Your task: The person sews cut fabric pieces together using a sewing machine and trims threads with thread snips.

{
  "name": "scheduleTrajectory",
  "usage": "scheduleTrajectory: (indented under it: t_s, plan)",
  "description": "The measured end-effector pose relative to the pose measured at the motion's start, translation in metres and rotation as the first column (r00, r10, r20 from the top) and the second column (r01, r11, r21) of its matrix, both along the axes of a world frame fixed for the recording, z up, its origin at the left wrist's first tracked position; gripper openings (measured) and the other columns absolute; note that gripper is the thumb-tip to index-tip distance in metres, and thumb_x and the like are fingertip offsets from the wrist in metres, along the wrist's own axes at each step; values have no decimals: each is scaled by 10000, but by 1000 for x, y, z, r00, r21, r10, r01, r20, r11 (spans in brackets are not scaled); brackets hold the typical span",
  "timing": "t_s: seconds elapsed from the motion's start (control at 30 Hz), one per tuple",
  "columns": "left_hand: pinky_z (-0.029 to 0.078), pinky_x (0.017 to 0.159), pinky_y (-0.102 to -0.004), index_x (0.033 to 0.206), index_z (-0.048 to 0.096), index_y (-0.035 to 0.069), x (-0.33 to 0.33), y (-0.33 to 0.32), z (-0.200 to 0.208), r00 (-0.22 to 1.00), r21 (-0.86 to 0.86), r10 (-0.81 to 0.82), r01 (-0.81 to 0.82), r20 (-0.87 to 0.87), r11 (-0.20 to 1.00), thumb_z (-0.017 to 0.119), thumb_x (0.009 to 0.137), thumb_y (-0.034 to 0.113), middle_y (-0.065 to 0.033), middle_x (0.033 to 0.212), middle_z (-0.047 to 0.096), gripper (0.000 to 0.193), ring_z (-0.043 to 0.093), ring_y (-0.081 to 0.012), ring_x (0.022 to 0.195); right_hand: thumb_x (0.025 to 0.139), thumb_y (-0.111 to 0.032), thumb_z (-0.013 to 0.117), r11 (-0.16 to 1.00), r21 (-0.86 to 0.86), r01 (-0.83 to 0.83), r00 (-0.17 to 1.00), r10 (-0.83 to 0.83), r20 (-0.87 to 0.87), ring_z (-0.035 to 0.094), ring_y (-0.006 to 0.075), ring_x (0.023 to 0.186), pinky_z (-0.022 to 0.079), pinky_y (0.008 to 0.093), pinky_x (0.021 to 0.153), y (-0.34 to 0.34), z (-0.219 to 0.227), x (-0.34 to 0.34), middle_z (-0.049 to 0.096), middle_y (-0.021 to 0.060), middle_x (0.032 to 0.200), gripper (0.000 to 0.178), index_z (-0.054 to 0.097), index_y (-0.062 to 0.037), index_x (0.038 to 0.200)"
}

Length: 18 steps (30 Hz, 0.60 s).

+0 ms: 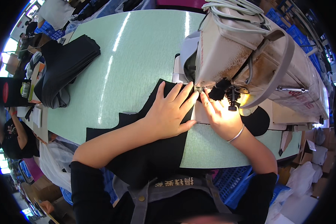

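Five left-hand fingers (pixel 189 103) splay over black fabric (pixel 149 158).

Black on both arms here: the left sleeve (pixel 89 190) is ending near the elbow, the right sleeve (pixel 255 196) is matching it! A slim, pale bangle (pixel 236 134) is circling the right hand's (pixel 224 118) wrist, while a grey apron (pixel 202 182) is flashing gold lettering (pixel 174 182) and a round brass-toned snap (pixel 141 198) is dotting one strap (pixel 139 210).

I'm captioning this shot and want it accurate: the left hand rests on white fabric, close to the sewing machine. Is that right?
Not quite: the fabric is black, as the head view shows. The left hand does rest on it, close to the sewing machine.
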State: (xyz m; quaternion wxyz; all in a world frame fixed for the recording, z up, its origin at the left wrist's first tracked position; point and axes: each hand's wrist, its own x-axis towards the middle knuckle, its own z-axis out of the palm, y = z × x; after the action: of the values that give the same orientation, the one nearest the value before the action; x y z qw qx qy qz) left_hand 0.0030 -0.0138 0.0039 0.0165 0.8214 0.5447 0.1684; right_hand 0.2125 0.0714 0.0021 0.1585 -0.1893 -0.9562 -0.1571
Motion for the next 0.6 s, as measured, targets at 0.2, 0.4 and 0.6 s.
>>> scheduleTrajectory:
  t_s: [0.2,0.4,0.6]
  plan:
    - [343,1031,-667,1159,612,0,0,1,-6,994,56,-21,15,111,998,727,797,422,-227,1369,475,567,412,-413,1309,765,-43,666,918,-392,-67,970,-33,-242,679,222,965,520,345,855,7,-3,2,694,108,1165,411,672,-19,1175]
    - [343,1034,-664,1136,633,-3,-2,3,-7,994,53,-24,19,103,998,726,803,420,-212,1380,475,546,411,-415,1308,804,-66,650,963,-265,-36,997,15,-80,686,202,1048,514,334,866,13,-11,8,640,136,1298,483,607,-32,1284]
    - [331,1041,-670,1145,631,0,-2,3,-8,995,48,-16,11,100,999,725,805,419,-207,1386,473,548,404,-413,1316,806,-60,649,932,-354,-73,994,41,-97,691,189,1048,524,334,832,16,-11,11,629,132,1326,515,592,-62,1318]
